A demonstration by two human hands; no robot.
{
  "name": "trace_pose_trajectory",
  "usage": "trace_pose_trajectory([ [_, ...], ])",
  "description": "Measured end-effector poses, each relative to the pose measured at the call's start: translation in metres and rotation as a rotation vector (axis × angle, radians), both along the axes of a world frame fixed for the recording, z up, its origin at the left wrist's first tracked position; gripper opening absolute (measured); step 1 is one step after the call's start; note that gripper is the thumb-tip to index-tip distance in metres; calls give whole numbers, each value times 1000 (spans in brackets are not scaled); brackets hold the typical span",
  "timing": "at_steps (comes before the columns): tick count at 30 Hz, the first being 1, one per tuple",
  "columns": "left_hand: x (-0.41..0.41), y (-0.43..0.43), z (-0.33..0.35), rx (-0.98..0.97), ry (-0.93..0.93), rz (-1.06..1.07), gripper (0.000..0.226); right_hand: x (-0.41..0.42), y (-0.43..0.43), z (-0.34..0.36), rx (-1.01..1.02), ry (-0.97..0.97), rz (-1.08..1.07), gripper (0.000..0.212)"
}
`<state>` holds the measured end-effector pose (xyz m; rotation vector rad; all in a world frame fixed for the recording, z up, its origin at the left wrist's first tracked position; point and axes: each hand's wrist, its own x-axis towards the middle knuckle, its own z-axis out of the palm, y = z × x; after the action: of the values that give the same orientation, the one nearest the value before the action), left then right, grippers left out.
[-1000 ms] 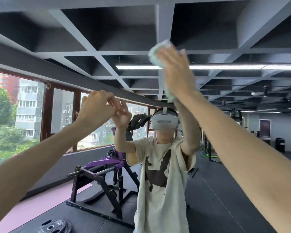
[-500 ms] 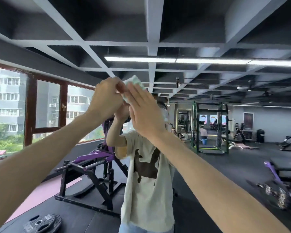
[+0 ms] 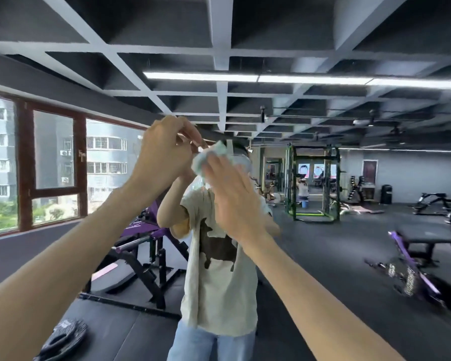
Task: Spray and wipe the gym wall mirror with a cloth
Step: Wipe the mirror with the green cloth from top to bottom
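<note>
- The gym wall mirror point(image 3: 349, 230) fills the view, a smooth flat glass sheet reflecting a dark coffered ceiling of square grey beams, a long strip light and a matte black rubber floor.
- Reflected at the left is a black and purple steel weight machine point(image 3: 141, 246), all angular tubes. A green-framed rack point(image 3: 313, 183) stands far back.
- The person's reflection, in a loose cream shirt with a brown print, stands at centre.
- The right hand point(image 3: 229, 196) lies flat, with its straight fingers close together, and presses the cloth against the glass at head height.
- The left hand point(image 3: 164, 155) is raised just beside it, fingers curled and fingertips bent toward the glass. Nothing shows in its grasp.
- The cloth point(image 3: 203, 160) is pale mint-white, soft and crumpled, bunched under the right fingertips.
</note>
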<state>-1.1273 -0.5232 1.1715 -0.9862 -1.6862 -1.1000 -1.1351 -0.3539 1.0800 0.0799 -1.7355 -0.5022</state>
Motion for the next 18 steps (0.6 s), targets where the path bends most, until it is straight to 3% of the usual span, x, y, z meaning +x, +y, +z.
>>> trace_pose_trajectory([
  [1,4,2,-2,1,5,-15,33,4,8,-9,161,-107,13,51],
  [3,10,4,-8,-18,7,-23,33,27,45,-1,217,-170,25,53],
  [5,10,5,-11,-43,-7,-40,29,50,80,21,-20,-7,-31,56],
  [8,11,10,-16,-60,-11,-122,21,72,96,44,-547,314,-16,54],
  [10,10,22,-23,-52,-13,-154,21,57,66,28,-666,379,-10,57],
  [15,18,53,-46,-164,69,-306,43,31,26,-68,-180,-111,-9,53],
  [18,21,58,-64,-208,93,-358,47,45,33,-65,-213,-177,27,50],
])
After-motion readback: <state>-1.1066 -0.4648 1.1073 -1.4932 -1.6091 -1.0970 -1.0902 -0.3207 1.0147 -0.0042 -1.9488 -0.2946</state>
